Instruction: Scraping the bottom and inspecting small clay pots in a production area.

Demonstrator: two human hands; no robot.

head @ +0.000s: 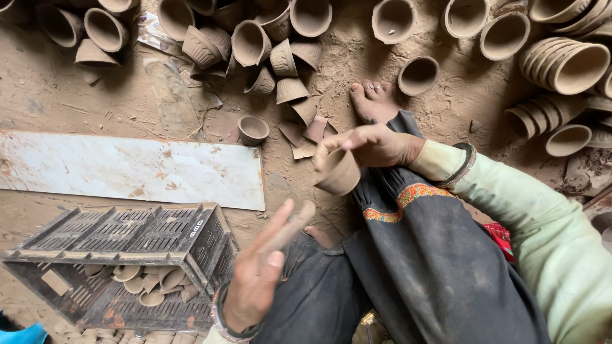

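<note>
My right hand [373, 145] grips a small unfired clay cup [338, 173] by its rim, held above my dark-trousered knee. My left hand [260, 271] hangs open and blurred, fingers spread, holding nothing, just right of a black plastic crate [137, 239]. The crate lies on its side with several clay cups [153, 283] inside. My bare foot [374, 102] rests on the dirt beyond the right hand.
Many clay cups lie loose and stacked across the far ground, a single one [253, 129] near broken shards [306, 130]. Nested stacks [561, 64] sit at the right. A flat white board [127, 169] lies on the dirt left of centre.
</note>
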